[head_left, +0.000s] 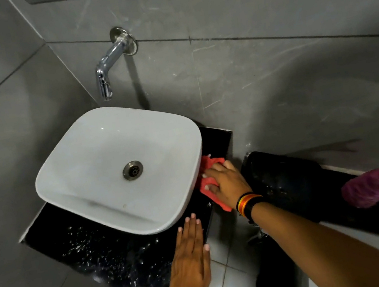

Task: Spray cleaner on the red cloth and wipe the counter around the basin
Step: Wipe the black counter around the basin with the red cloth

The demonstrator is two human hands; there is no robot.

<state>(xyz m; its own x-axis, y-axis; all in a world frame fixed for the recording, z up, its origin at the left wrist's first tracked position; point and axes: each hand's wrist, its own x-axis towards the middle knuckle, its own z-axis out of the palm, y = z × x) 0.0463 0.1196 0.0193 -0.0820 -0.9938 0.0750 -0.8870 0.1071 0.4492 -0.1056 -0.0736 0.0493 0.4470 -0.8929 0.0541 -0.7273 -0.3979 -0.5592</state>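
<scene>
A white basin (pixel 80 162) stands on a black, speckled counter (pixel 106 254). My right hand (pixel 228 184) presses the red cloth (pixel 208 165) flat onto the counter strip just right of the basin, fingers spread over it. My left hand (pixel 190 257) rests flat on the counter's front right corner, fingers together, holding nothing. The spray bottle (pixel 373 186), purple liquid with a white and red trigger head, lies at the right edge on a dark ledge.
A chrome tap (pixel 106 66) juts from the grey tiled wall above the basin. A black rounded object (pixel 283 177) sits right of the counter. Water droplets speckle the counter's front. Grey floor tiles show below.
</scene>
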